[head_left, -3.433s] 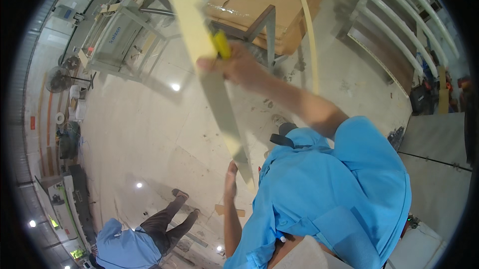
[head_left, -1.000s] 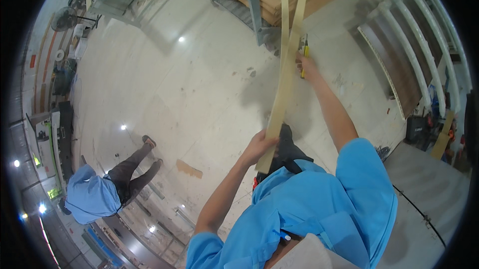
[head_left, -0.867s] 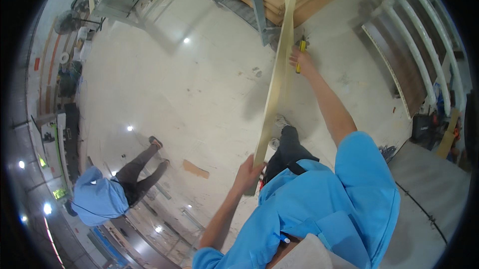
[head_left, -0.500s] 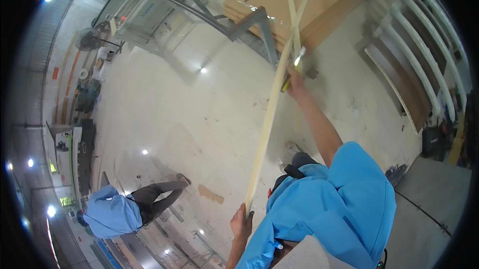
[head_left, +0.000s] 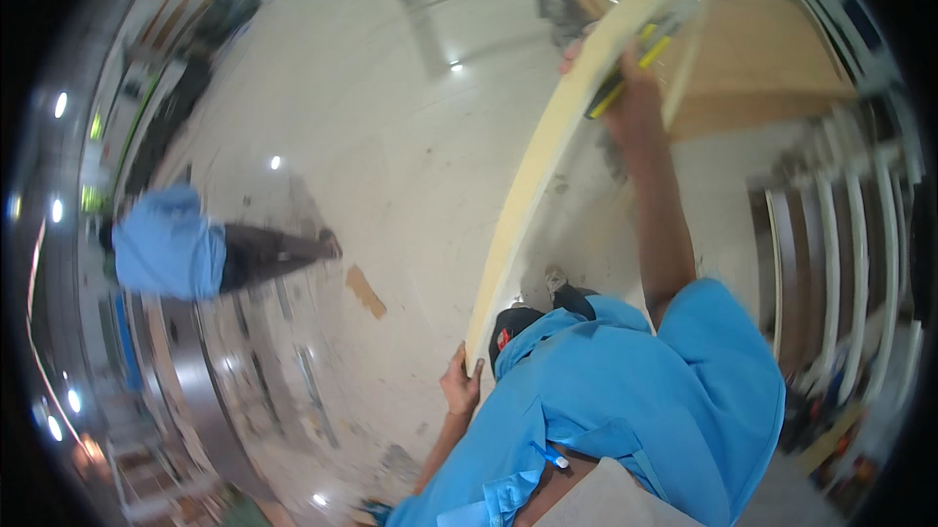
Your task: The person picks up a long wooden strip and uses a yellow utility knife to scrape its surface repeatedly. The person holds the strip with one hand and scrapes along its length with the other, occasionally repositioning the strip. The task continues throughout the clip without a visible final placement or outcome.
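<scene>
A long pale wooden strip (head_left: 532, 170) ran from the near centre of the view up toward the far right, bending in an arc because of the lens. The left hand (head_left: 459, 385) was closed around its near end, fingers wrapped on the edge just beside a dark cap with a red patch (head_left: 508, 332). The right hand (head_left: 630, 87) was stretched out far along the strip and pressed against it, gripping a yellow and black tool (head_left: 625, 63) alongside the wood; how tightly those fingers closed was hard to judge through the blur.

No open box, bin or tray could be made out, so nothing could be told about contents. A tan flat panel (head_left: 762, 68) lay far right beyond the strip's top end, and white rails (head_left: 831, 253) stood in a row at the right edge. A small brown scrap (head_left: 363, 291) lay on the glossy pale floor (head_left: 391, 136).

A person in a blue shirt and dark trousers (head_left: 186, 249) stood well apart at the left, cut partly by the dark rim. The wearer's own blue shirt (head_left: 625, 410) filled the near right and hid the floor under it. The far end of the strip smeared into the rim, and the shelves and machines along the left edge were too blurred to identify.
</scene>
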{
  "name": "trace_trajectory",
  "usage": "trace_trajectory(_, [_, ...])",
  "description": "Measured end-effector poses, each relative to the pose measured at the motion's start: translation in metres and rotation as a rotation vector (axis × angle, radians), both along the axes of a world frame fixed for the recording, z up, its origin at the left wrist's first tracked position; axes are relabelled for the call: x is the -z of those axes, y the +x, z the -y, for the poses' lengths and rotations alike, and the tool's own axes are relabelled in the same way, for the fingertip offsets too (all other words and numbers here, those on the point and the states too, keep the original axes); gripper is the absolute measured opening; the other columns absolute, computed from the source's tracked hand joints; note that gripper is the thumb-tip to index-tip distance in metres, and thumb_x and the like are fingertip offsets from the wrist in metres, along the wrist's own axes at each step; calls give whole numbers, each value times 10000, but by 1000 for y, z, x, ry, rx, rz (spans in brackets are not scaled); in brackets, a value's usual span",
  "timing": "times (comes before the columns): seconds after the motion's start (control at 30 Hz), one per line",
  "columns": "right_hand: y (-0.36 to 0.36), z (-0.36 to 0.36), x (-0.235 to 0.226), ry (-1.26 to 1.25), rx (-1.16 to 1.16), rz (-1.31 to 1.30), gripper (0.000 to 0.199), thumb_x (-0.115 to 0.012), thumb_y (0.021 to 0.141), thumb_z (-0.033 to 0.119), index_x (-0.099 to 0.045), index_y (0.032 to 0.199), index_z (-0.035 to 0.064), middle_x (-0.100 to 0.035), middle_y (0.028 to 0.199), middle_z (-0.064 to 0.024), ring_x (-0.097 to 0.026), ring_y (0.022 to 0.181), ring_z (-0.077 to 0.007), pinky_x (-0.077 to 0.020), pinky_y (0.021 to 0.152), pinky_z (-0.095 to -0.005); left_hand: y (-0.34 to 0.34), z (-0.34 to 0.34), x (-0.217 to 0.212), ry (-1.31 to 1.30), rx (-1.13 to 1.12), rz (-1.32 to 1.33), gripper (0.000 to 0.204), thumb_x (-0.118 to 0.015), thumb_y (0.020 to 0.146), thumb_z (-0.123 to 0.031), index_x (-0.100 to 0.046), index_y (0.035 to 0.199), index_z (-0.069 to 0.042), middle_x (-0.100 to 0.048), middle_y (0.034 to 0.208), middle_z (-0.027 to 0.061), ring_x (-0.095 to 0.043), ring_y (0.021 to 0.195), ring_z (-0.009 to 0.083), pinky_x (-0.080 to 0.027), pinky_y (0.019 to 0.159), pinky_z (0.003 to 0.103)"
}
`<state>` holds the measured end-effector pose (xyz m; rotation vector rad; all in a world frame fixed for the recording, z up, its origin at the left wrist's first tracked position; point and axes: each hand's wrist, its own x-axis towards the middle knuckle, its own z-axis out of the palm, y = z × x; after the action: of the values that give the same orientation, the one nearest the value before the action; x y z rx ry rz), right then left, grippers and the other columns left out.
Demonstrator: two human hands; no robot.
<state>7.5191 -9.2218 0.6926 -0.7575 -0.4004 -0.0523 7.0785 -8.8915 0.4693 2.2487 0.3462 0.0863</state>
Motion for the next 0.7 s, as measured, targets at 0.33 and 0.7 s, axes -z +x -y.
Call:
trace_trajectory(0.33, [-31,-166,-75,-374,-277,276,535,-390,1145,375,-368,1454,-61,-695,1061,-204,-733,999,-300,-594,858,-379,-36,21,24,-273,-362,-34,496,-741,964,-92,-565,1428,-75,-715,1280,181,-712,1179,290,-574,952,377])
trace_trajectory(0.7, [-64,-330,-65,-556,-659,208,514,-428,1132,438,-412,1433,22,-709,1094,-151,-734,1052,-241,-571,725,-289,-87,-10,51,-332,-646,-89,507,-686,988,-60,-532,1471,-66,-695,1330,168,-696,1171,259,-573,907,370])
